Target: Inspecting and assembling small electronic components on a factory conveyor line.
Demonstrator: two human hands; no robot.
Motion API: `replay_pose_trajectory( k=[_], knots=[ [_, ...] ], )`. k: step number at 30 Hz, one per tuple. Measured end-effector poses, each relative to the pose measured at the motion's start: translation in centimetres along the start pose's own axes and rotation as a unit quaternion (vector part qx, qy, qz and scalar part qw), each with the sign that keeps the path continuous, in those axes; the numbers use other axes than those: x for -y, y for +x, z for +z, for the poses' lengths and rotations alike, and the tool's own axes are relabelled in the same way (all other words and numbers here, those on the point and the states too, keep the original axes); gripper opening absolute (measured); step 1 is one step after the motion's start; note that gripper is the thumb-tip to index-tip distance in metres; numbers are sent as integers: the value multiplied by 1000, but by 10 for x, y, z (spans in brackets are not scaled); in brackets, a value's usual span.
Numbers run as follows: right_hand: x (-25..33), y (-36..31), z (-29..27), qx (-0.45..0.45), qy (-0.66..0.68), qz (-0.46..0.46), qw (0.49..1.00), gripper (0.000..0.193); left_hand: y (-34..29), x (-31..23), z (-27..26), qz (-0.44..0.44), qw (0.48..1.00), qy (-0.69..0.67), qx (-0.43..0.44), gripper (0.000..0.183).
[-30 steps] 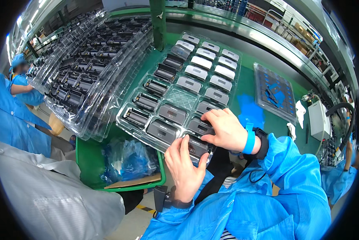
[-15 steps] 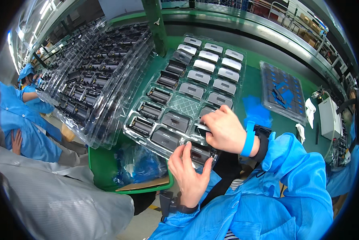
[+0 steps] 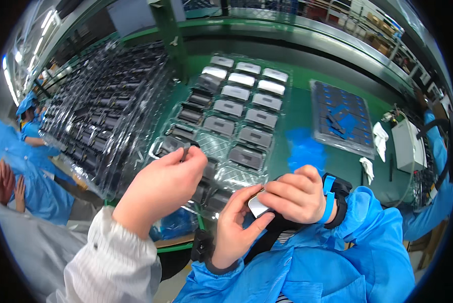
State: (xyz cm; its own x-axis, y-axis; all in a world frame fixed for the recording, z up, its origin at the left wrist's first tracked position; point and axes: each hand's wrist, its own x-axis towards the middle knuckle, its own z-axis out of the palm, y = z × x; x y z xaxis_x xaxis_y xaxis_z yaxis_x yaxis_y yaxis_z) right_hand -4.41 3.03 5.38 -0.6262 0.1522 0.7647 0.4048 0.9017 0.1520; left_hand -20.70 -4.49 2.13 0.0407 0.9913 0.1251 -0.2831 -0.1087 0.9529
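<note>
Just beside the clear tray (image 3: 215,144), left hand (image 3: 238,227) and right hand (image 3: 296,197) now grasp one case (image 3: 258,207) between fingers, another pocket (image 3: 240,175) bared.

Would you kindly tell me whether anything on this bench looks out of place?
Mildly, yes: loose blue strips lie askew across the clear plastic tray at right, against its neat rows, and crumpled white cloth-like pieces lie untidily beside it.

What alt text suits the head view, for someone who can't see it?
The person's left hand and right hand hold a small white-faced object; a co-worker's hand is over a clear tray of grey and black devices on a green bench.
</note>
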Motion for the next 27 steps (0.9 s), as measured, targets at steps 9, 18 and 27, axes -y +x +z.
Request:
replay_pose_trajectory(
  k=[9,18,27],
  knots=[
    [1,-40,-33,90,207,407,885,41,11,19,24,-16,998,6,60,56],
    [-1,-47,-30,64,255,428,865,45,11,23,27,-35,998,22,50,56],
    [-2,-47,-28,65,254,430,864,41,11,24,27,-37,998,28,49,56]
  ],
)
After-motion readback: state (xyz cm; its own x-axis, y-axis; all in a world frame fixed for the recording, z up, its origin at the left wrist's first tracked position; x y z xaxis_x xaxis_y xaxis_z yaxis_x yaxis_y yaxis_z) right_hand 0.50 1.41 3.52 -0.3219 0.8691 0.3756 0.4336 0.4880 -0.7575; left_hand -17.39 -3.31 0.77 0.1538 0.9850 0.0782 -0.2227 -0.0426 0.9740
